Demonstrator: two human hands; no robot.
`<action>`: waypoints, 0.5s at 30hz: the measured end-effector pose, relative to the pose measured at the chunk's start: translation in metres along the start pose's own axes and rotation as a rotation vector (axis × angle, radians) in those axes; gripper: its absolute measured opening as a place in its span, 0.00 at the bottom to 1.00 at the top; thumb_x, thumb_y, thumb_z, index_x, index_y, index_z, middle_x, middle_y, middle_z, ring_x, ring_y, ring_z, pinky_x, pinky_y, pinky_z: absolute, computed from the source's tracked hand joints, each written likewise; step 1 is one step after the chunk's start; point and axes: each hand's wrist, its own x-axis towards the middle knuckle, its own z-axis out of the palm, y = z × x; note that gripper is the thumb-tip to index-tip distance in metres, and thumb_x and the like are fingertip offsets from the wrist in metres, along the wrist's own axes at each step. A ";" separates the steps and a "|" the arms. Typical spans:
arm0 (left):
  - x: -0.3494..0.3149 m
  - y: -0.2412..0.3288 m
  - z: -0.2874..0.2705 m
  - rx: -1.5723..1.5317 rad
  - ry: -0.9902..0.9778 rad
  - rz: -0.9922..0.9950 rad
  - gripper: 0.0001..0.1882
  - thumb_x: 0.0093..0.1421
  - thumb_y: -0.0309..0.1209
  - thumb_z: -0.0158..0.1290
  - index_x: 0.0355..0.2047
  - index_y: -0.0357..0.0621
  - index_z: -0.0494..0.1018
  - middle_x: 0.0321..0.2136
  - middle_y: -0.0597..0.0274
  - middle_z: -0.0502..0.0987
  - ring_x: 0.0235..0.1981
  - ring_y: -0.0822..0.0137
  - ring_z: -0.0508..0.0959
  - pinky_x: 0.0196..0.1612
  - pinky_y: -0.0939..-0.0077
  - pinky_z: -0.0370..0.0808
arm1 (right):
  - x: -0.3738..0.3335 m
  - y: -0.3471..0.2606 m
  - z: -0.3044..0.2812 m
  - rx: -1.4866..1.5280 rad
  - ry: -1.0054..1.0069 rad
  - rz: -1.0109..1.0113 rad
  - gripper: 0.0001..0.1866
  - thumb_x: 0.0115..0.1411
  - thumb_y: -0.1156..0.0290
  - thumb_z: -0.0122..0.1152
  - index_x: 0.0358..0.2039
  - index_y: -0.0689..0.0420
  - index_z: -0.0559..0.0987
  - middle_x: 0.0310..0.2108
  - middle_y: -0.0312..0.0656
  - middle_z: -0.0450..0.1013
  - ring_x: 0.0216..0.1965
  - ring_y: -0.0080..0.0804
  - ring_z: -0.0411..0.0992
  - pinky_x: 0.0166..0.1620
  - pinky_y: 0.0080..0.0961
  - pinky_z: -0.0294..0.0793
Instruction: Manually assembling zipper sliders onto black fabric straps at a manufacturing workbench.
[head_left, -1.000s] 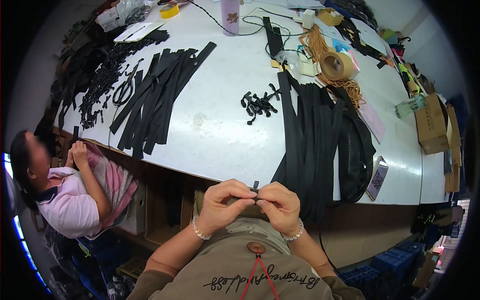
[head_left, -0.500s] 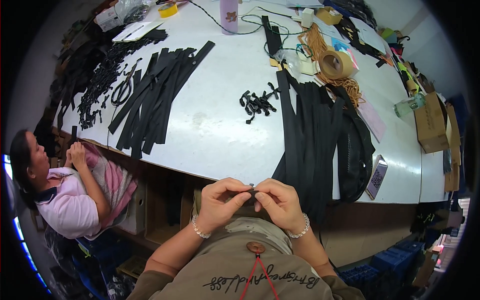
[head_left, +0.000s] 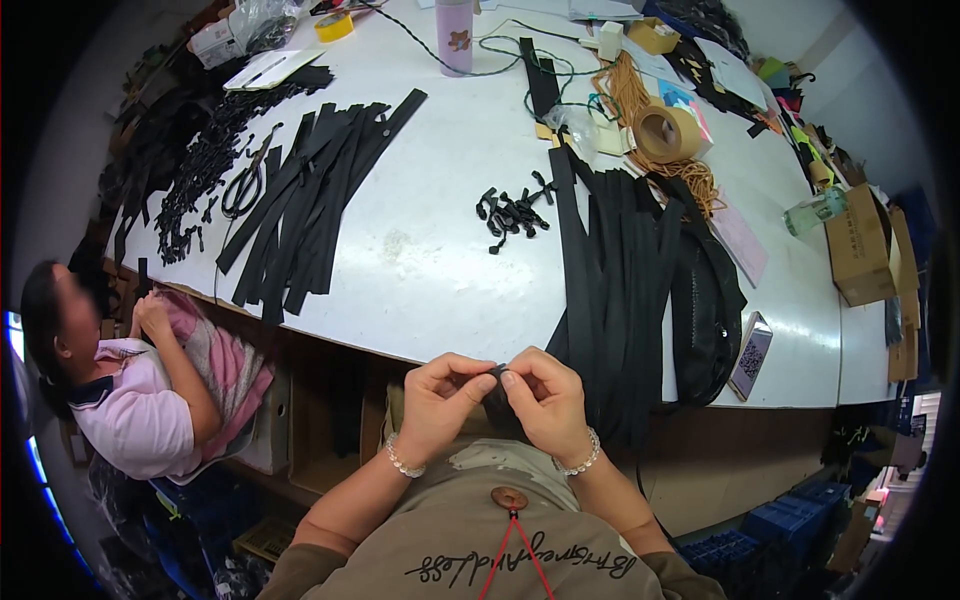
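My left hand (head_left: 442,402) and my right hand (head_left: 546,400) meet just off the table's front edge. Both are closed, thumb against forefinger, on the end of a black zipper strip (head_left: 503,412). Its lower part hangs dark between my palms, and the fingertips cover most of the end, so any small part pinched there is hidden. Ahead on the table lies a small heap of black zipper pulls (head_left: 515,214). Right of my hands, a bundle of long black zipper strips (head_left: 622,290) drapes over the edge.
A second strip pile (head_left: 315,195), scissors (head_left: 243,188) and many zipper pulls (head_left: 195,165) lie left. A co-worker (head_left: 150,390) sits at that edge. Rightward are a black bag (head_left: 708,320), a phone (head_left: 752,357), a tape roll (head_left: 669,133) and a bottle (head_left: 455,38).
My fingertips have drawn closer and risen slightly, covering the strip's end; more of the strip now shows hanging below. The table items shift slightly in view.
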 end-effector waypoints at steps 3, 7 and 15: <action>0.001 0.004 -0.001 -0.056 0.077 0.006 0.08 0.54 0.19 0.56 0.36 0.34 0.75 0.32 0.62 0.78 0.32 0.78 0.75 0.36 0.86 0.73 | 0.012 -0.008 -0.003 -0.049 -0.120 0.095 0.04 0.56 0.78 0.55 0.26 0.65 0.73 0.21 0.34 0.67 0.20 0.14 0.61 0.24 0.13 0.61; 0.003 0.006 -0.004 -0.041 0.073 0.032 0.08 0.54 0.19 0.56 0.36 0.34 0.75 0.32 0.62 0.78 0.32 0.78 0.75 0.37 0.85 0.73 | 0.022 -0.007 -0.012 -0.127 -0.233 0.036 0.03 0.58 0.77 0.54 0.29 0.64 0.74 0.23 0.34 0.68 0.20 0.14 0.65 0.23 0.11 0.64; 0.006 0.006 0.000 -0.073 -0.019 0.032 0.06 0.55 0.18 0.55 0.34 0.34 0.73 0.32 0.63 0.76 0.31 0.79 0.74 0.35 0.87 0.72 | 0.010 0.007 -0.001 0.090 -0.042 -0.012 0.02 0.53 0.83 0.56 0.25 0.64 0.73 0.21 0.32 0.69 0.21 0.12 0.63 0.23 0.12 0.62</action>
